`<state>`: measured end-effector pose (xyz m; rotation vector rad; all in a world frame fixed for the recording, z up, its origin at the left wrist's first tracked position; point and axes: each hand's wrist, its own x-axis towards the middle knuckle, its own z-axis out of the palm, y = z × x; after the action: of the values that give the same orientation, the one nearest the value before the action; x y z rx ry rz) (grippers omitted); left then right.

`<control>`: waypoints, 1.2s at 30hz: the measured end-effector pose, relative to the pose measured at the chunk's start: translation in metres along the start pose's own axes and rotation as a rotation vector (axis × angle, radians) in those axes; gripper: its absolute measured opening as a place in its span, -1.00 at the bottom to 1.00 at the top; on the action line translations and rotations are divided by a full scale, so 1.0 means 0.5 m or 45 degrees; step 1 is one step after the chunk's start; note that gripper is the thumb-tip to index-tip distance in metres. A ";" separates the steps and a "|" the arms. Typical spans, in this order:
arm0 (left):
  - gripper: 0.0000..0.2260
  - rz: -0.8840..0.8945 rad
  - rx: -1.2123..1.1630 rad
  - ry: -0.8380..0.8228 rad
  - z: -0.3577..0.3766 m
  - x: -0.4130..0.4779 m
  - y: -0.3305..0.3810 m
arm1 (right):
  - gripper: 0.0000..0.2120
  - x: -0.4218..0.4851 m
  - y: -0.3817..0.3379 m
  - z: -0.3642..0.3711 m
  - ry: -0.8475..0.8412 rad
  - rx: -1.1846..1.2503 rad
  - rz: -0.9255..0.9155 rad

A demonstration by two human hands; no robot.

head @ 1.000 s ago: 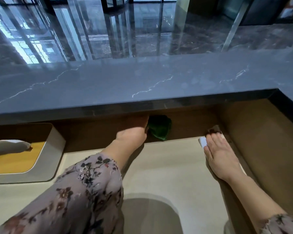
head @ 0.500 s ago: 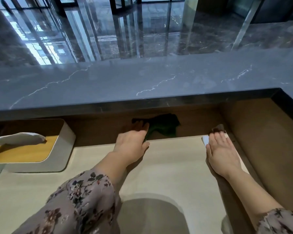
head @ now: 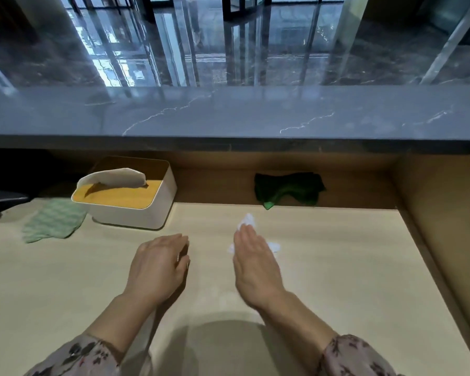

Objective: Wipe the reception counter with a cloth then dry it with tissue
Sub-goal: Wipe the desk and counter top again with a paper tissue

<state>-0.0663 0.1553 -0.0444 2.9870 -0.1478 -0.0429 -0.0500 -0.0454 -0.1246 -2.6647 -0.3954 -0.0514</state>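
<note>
While the right hand presses flat, fingers straight, on a crumpled tissue, drying the table seems the step in hand.
The left hand rests beside it, fingers loosely curled, apparently holding nothing. The dark green cloth lies at the back under the marble ledge. Next, the tissue needs sweeping across the surface; the tissue box and pale green cloth block the left.

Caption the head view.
Right hand presses tissue on the counter; left hand empty; dark green cloth lies at the back.
</note>
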 end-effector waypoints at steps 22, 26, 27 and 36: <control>-0.79 -0.234 0.059 -0.257 -0.015 -0.046 -0.133 | -0.72 0.253 -0.115 0.020 -0.205 -0.087 -0.105; -0.70 -0.198 -0.047 -0.235 0.007 -0.055 -0.157 | -0.52 0.117 -0.173 0.066 -0.287 -0.009 -0.504; -0.64 -0.187 -0.098 -0.231 0.014 -0.061 -0.168 | -0.45 0.072 -0.183 0.076 -0.329 0.009 -0.561; -0.63 -0.072 -0.173 -0.159 0.020 -0.141 -0.210 | -0.41 -0.135 -0.178 0.053 -0.437 -0.047 -0.869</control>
<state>-0.1266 0.2643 -0.0688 2.8519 -0.0707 -0.2360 -0.1408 0.0244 -0.1177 -2.4431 -1.4035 0.1939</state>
